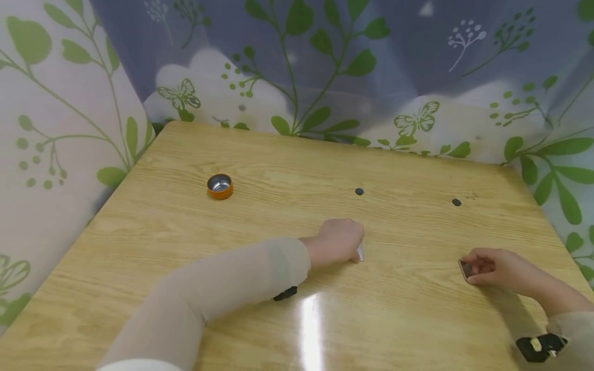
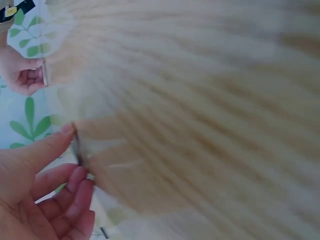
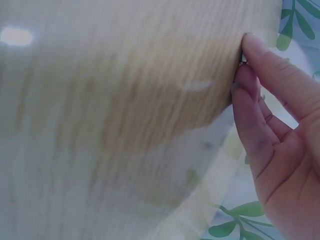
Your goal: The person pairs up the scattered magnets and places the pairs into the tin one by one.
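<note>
Over the middle of the wooden table (image 1: 260, 216), my left hand (image 1: 336, 239) pinches a small, flat, pale-edged piece (image 1: 360, 252) between thumb and fingertips. The left wrist view shows this thin piece (image 2: 76, 146) nearly edge-on. At the right, my right hand (image 1: 498, 268) grips a small rectangular piece (image 1: 465, 270), dark brown with a light rim, by its edges. In the right wrist view, the thumb and fingers (image 3: 246, 95) hide most of it. Both pieces stand on edge, close over the tabletop.
A small orange bowl (image 1: 220, 186) with a shiny metal inside sits at the back left. One dark round disc (image 1: 359, 191) lies beyond my left hand, and another dark disc (image 1: 457, 202) beyond the right. Patterned curtain (image 1: 301, 67) hangs along the table's back and sides.
</note>
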{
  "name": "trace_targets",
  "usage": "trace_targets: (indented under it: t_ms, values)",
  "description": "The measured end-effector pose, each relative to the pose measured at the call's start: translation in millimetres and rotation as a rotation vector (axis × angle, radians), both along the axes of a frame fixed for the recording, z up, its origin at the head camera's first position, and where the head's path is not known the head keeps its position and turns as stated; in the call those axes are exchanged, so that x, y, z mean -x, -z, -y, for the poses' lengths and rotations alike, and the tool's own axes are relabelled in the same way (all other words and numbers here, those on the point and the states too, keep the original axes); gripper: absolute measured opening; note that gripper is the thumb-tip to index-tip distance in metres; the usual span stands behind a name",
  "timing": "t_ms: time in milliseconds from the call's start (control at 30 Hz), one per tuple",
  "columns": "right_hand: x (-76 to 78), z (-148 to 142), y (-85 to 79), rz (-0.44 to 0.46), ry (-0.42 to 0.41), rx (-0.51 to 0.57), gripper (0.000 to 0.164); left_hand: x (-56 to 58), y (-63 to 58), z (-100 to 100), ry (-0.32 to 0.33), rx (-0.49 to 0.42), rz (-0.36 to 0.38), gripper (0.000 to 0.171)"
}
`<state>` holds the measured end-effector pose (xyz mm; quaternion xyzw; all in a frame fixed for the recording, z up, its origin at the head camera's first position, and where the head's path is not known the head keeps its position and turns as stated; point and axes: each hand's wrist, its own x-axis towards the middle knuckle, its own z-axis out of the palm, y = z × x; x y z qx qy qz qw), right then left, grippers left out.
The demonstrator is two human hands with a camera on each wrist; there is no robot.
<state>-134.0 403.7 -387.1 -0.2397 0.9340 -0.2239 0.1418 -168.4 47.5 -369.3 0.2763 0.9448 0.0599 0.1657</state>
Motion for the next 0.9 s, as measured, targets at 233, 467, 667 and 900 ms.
trace_targets:
  t_ms: [233, 467, 667, 900]
  values:
    - [1.3, -2, 1.6, 0.036, -0.003, 0.092, 0.03, 2.8, 7.9, 11, -0.002, -0.229, 0.055, 0.017]
    - [5.0, 0, 0.5, 0.061, 0.021, 0.091, 0.029, 4.1, 13.8, 16, -0.079, -0.37, 0.129, 0.028]
    - [4.4, 2, 0.3, 0.109, 0.043, 0.095, 0.032, 3.1, 17.2, 13, -0.1, -0.372, 0.14, 0.033]
    - [4.2, 8, 4.6, 0.09, 0.001, 0.132, 0.031, -0.5, 13.6, 7, -0.096, -0.339, 0.138, 0.033]
